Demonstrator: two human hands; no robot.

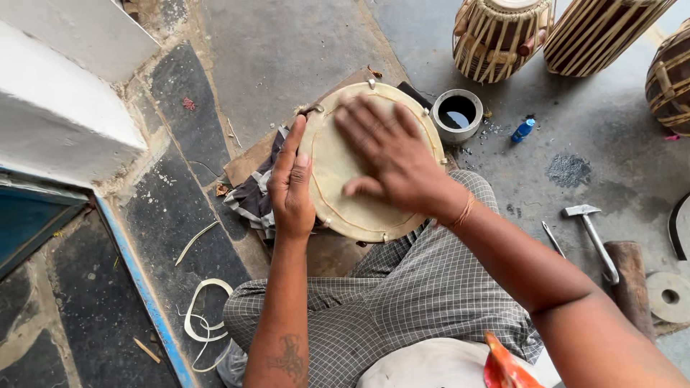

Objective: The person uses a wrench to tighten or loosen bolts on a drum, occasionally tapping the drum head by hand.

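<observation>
Resting flat on the pale round hide drumhead (359, 187), the right hand (392, 162) lies palm down with fingers spread and pointing away from the body; it is open and grips nothing. Left hand (291, 190): set against the left rim of the same drumhead, fingers straight and together, thumb along the edge; the fingers are not closed round anything, contact is by the side of the hand only.

Drumhead position: tilted on the person's lap and knee, above the grey checked cloth garment (402, 302), with a rumpled striped cloth (253, 197) underneath at its left side. A thin cord runs round just inside the rim; small pegs show at the edge.

Surroundings, on the grey concrete floor (287, 50):
- small round metal cup with dark contents (458, 113), just beyond the drumhead's far right edge
- small blue bottle (523, 131), near the cup
- steel hammer (595, 233) and a wooden block (631, 280), to the right of the right forearm
- three barrel drums laced with pale straps (503, 32), top right, well apart from the hands
- curled pale hide strips (201, 320), lower left, beside the left knee
- patch of dark powder (568, 170), right of centre
</observation>
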